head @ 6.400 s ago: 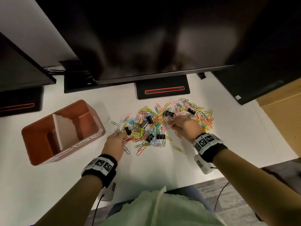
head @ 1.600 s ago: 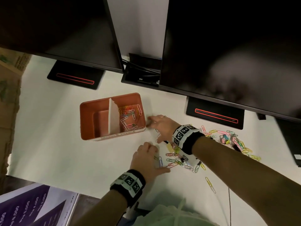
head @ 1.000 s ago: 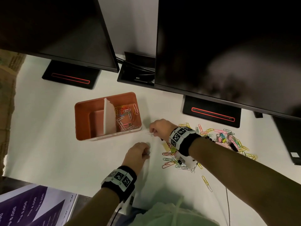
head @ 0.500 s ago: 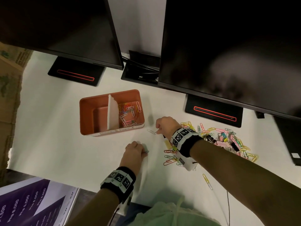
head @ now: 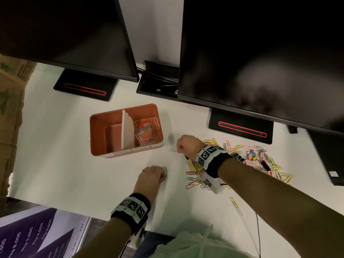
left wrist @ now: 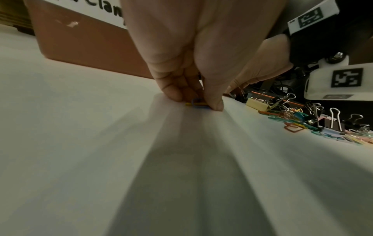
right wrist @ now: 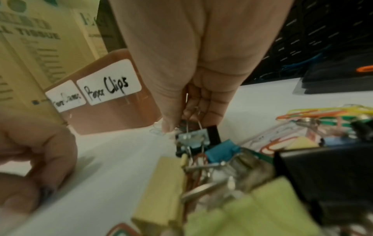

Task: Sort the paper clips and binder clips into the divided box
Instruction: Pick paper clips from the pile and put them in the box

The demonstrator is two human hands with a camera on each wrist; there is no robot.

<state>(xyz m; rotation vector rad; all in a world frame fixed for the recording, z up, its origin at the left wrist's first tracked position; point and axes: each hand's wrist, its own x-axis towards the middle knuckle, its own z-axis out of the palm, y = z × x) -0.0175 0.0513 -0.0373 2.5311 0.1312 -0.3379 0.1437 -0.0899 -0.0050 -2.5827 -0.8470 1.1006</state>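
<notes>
since loose strays lie flat on the desk (head: 55, 164), left hand (head: 151, 178) pinches a paper clip (left wrist: 198, 104) while right hand (head: 187, 145), fingers curled, nips a white clip (head: 171, 150) beside the divided box (head: 96, 138).

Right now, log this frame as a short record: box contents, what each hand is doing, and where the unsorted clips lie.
box: orange divided box on the white desk, white divider upright
right compartment: coloured paper clips
left compartment: no clips visible
left hand: fingertips pinch small clips against the desk
right hand: fingers curled, holds a black binder clip by its wire handles
loose clip: pale paper clip on the desk at the right hand's fingertips
unsorted pile: right of the box, beyond the right wrist
</notes>
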